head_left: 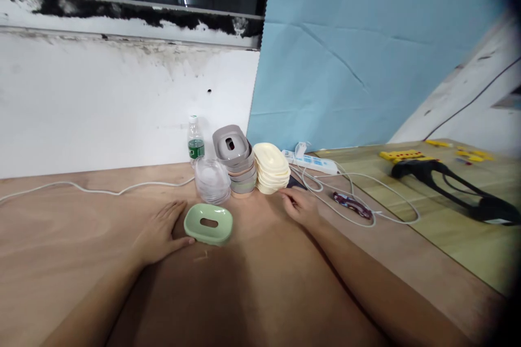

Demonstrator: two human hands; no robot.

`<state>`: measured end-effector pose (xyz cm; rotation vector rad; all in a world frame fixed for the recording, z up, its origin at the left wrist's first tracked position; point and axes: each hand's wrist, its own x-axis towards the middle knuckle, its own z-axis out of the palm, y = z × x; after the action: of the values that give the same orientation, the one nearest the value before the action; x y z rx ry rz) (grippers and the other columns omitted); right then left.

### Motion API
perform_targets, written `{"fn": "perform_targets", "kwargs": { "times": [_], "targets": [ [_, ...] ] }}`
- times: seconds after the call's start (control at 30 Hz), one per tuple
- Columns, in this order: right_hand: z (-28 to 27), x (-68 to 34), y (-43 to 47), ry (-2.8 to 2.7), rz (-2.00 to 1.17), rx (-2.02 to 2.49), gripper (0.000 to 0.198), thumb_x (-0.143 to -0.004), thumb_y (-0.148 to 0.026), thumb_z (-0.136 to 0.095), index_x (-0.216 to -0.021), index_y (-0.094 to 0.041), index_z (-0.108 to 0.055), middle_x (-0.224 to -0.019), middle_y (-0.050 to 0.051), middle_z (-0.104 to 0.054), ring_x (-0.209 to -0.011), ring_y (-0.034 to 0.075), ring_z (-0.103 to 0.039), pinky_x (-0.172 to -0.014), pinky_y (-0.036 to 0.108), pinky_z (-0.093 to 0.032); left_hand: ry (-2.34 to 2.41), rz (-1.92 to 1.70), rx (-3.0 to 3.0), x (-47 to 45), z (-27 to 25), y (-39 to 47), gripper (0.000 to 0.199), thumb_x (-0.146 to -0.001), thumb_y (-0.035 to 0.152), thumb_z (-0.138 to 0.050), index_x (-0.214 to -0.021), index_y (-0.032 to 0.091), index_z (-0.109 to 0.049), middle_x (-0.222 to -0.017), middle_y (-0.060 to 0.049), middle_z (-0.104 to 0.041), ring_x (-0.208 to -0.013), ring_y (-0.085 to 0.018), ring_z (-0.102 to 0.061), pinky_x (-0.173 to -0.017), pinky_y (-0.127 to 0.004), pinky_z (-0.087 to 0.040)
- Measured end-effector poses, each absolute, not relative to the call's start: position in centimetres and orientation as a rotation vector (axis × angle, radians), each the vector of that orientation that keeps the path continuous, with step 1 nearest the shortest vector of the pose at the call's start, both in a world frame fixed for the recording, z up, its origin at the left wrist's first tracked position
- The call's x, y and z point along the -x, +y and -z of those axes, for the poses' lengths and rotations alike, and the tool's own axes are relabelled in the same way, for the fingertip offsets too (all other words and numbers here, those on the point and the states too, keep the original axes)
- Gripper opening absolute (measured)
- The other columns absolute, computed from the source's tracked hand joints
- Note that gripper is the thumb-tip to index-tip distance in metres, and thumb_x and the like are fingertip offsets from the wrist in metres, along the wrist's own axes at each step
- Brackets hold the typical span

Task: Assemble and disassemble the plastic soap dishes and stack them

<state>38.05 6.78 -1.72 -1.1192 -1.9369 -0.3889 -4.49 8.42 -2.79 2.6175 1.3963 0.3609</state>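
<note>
A glossy green soap dish point(222, 234) with a slot in its bottom sits on the wooden table. My left hand point(163, 232) lies flat at its left, fingers stretched out and thumb tip at the dish's near rim. My right hand point(300, 206) rests on the table in front of a stack of cream oval pieces point(272, 165). Its fingers are loosely bent, thumb apart, with nothing visible in them. Left of the cream stack stand nested grey and beige dishes point(240, 165), the top one slotted. A stack of clear plastic pieces point(211, 179) stands behind the green dish.
A water bottle point(196, 143) stands against the wall. At the right are a white power strip point(313, 162), looped white cables point(391, 218) and a dark red patterned object point(352, 205). Farther right lie a black frame-like object point(451, 187) and yellow pieces point(401, 156).
</note>
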Motion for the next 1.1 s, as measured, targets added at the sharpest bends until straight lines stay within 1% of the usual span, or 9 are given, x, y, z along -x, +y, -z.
{"fn": "perform_targets", "kwargs": {
  "times": [0.07, 0.13, 0.17, 0.33, 0.47, 0.6, 0.7, 0.87, 1.1],
  "targets": [
    [1.5, -38.1, 6.8, -1.977, 0.333, 1.063, 0.019, -0.084, -0.019, -0.050, -0.091, -0.020, -0.068, -0.063, 0.003, -0.064, -0.057, 0.015, -0.059, -0.056, 0.026, -0.048, 1.434, -0.396, -2.603, 4.4, 2.7, 8.4, 0.098, -0.071, 0.074, -0.055, -0.144, 0.013, -0.033, -0.145, -0.019, -0.041, -0.132, -0.038, -0.039, -0.109, -0.052, -0.032],
    [1.4, -38.2, 7.0, -2.023, 0.267, 1.000, 0.019, -0.084, -0.019, -0.050, -0.091, -0.021, -0.068, -0.066, 0.003, -0.067, -0.060, 0.015, -0.062, -0.057, 0.026, -0.049, 1.435, -0.404, -2.609, 4.3, 2.7, 8.4, 0.099, -0.068, 0.075, -0.056, -0.144, 0.016, -0.033, -0.145, -0.018, -0.042, -0.129, -0.039, -0.042, -0.107, -0.053, -0.033],
    [1.4, -38.2, 7.1, -2.047, 0.229, 0.961, 0.019, -0.084, -0.018, -0.050, -0.091, -0.022, -0.067, -0.067, 0.003, -0.068, -0.061, 0.015, -0.063, -0.058, 0.027, -0.050, 1.441, -0.411, -2.609, 4.2, 2.7, 8.4, 0.100, -0.066, 0.076, -0.057, -0.144, 0.018, -0.034, -0.144, -0.017, -0.043, -0.129, -0.039, -0.042, -0.107, -0.054, -0.033],
    [2.0, -38.1, 7.0, -2.128, 0.049, 0.775, 0.020, -0.083, -0.015, -0.051, -0.092, -0.024, -0.066, -0.079, 0.004, -0.072, -0.072, 0.017, -0.067, -0.065, 0.030, -0.054, 1.521, -0.425, -2.557, 3.8, 2.6, 7.9, 0.104, -0.063, 0.075, -0.061, -0.145, 0.017, -0.032, -0.144, -0.018, -0.042, -0.130, -0.039, -0.041, -0.109, -0.053, -0.031],
    [2.6, -37.5, 6.7, -2.132, -0.100, 0.842, 0.021, -0.086, -0.018, -0.051, -0.094, -0.027, -0.067, -0.077, 0.002, -0.072, -0.070, 0.017, -0.068, -0.063, 0.032, -0.055, 1.489, -0.438, -2.568, 3.8, 2.6, 7.7, 0.103, -0.063, 0.074, -0.062, -0.145, 0.020, -0.033, -0.145, -0.016, -0.042, -0.131, -0.039, -0.040, -0.109, -0.054, -0.030],
    [2.6, -37.2, 6.3, -2.159, -0.252, 0.879, 0.020, -0.087, -0.020, -0.051, -0.094, -0.028, -0.068, -0.081, 0.001, -0.073, -0.072, 0.017, -0.069, -0.065, 0.030, -0.055, 1.481, -0.428, -2.582, 4.0, 2.6, 7.7, 0.105, -0.062, 0.075, -0.063, -0.145, 0.019, -0.032, -0.146, -0.017, -0.040, -0.133, -0.039, -0.038, -0.110, -0.053, -0.029],
    [2.7, -37.3, 6.2, -2.153, -0.346, 0.948, 0.019, -0.088, -0.022, -0.053, -0.095, -0.028, -0.069, -0.079, 0.000, -0.073, -0.069, 0.015, -0.068, -0.062, 0.027, -0.055, 1.453, -0.379, -2.582, 4.0, 2.4, 7.7, 0.105, -0.064, 0.075, -0.061, -0.146, 0.017, -0.031, -0.147, -0.018, -0.037, -0.134, -0.038, -0.036, -0.110, -0.052, -0.030],
    [3.1, -37.0, 6.8, -2.190, -0.302, 1.034, 0.020, -0.088, -0.024, -0.052, -0.094, -0.028, -0.071, -0.086, 0.001, -0.074, -0.074, 0.017, -0.070, -0.066, 0.029, -0.056, 1.408, -0.394, -2.623, 3.6, 2.0, 7.6, 0.099, -0.068, 0.075, -0.058, -0.144, 0.017, -0.035, -0.147, -0.017, -0.039, -0.134, -0.036, -0.036, -0.112, -0.052, -0.027],
    [3.4, -36.4, 7.3, -2.248, -0.082, 1.182, 0.019, -0.089, -0.026, -0.052, -0.094, -0.027, -0.071, -0.092, 0.002, -0.074, -0.083, 0.019, -0.069, -0.074, 0.032, -0.054, 1.367, -0.375, -2.660, 4.0, 2.8, 8.0, 0.090, -0.075, 0.073, -0.051, -0.143, 0.015, -0.038, -0.147, -0.017, -0.038, -0.136, -0.036, -0.033, -0.112, -0.053, -0.027]
  ]
}}
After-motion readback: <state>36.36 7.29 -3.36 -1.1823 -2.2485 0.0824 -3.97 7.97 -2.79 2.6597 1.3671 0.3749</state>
